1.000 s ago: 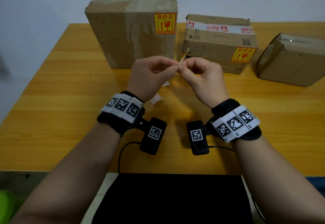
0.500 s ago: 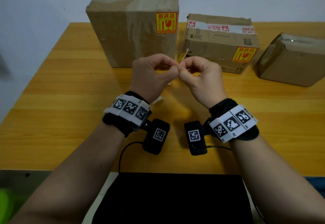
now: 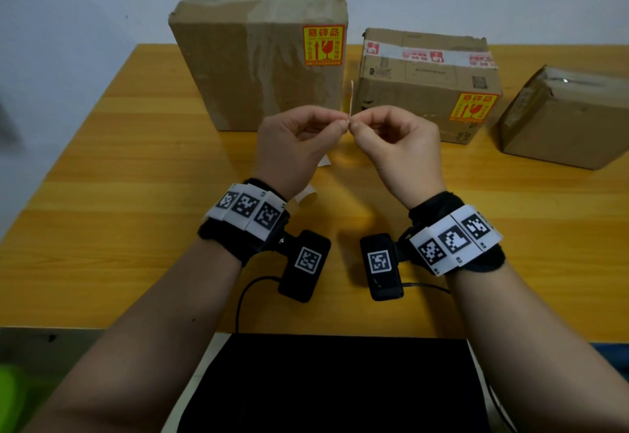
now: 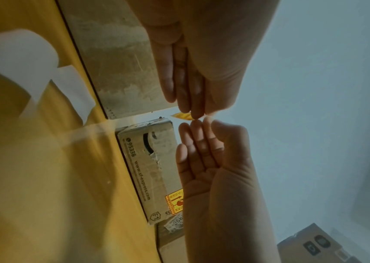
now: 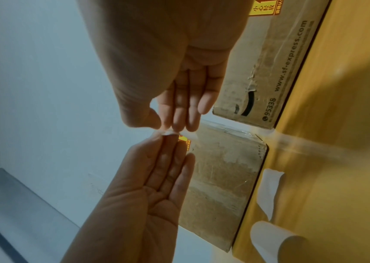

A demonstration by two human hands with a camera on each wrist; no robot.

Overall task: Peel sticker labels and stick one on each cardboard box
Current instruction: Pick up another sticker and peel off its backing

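Two boxes already wear labels; my left hand [image 3: 299, 141] and right hand [image 3: 391, 143] now pinch the sticker [image 3: 350, 102] upright rather than tilted, still unpeeled, above the desk [image 3: 136, 194].

Both forearms reach forward, wrists raised. The left hand [image 3: 294, 146] and the right hand [image 3: 400, 150] meet at their fingertips, each with thumb and fingers [image 4: 196, 110] pinching the same sticker label [image 3: 351, 99].

Head view looks down over table [image 3: 102, 194] — wrist views close, sharing fingertips.
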